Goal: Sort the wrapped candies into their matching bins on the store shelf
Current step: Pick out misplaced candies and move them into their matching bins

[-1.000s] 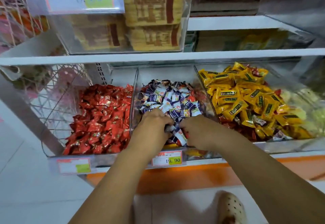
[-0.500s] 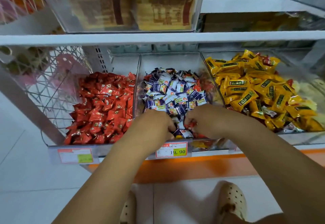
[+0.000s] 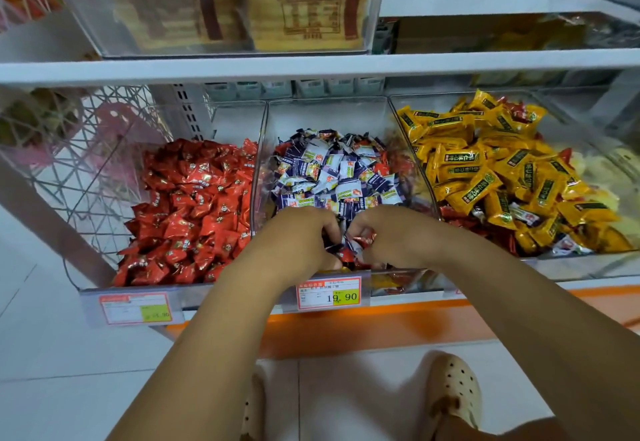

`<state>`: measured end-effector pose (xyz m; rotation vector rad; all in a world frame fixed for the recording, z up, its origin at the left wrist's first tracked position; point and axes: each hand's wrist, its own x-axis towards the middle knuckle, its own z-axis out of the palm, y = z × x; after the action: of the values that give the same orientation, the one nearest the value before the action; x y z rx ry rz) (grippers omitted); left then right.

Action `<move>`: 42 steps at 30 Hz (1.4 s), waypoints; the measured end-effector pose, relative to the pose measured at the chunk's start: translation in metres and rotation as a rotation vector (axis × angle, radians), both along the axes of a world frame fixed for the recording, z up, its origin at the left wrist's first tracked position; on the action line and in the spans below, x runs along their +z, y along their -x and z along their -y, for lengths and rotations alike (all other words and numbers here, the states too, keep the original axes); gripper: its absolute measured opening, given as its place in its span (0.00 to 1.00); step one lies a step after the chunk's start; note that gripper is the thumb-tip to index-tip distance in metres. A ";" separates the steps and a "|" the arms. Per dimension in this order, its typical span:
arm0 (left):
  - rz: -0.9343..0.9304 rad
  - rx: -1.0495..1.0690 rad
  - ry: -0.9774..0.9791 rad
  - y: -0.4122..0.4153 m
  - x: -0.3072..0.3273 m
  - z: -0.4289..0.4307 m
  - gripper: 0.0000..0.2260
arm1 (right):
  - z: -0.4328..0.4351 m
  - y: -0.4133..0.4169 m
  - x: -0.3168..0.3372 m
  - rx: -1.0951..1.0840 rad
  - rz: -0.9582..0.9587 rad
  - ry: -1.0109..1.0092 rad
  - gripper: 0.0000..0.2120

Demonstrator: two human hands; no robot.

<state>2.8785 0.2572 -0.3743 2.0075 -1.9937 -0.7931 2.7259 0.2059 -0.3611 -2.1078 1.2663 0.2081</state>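
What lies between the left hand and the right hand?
Head view: a few red candies lie among the blue-white candies at the front of the middle bin, between left hand and right hand.

Hands: two, left hand [image 3: 301,239], right hand [image 3: 398,232].
Clear bins [image 3: 329,114]: three, possibly a fourth, blurred at right.
Candy kinds: three heaps, red candies [image 3: 194,212], blue-white candies [image 3: 339,173], yellow candies [image 3: 502,170].
Price tags [image 3: 328,293]: two.
Shoes [image 3: 453,388]: two.

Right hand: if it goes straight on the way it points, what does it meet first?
The right hand meets the red candies at its fingertips first, then likely the left hand just beyond; depth unclear.
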 end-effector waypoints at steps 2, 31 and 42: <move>-0.105 0.045 -0.011 -0.001 0.003 -0.001 0.15 | 0.000 0.000 0.002 -0.093 0.086 -0.026 0.21; -0.525 0.600 0.611 -0.068 0.030 -0.033 0.09 | -0.002 -0.073 0.022 -0.356 1.098 0.086 0.09; -0.102 0.628 0.592 -0.113 0.024 -0.050 0.17 | 0.011 -0.100 0.038 -0.165 0.838 -0.038 0.12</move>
<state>2.9916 0.3072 -0.3499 1.9701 -1.2070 -0.1336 2.8257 0.1950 -0.3235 -1.7293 0.8863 -0.6536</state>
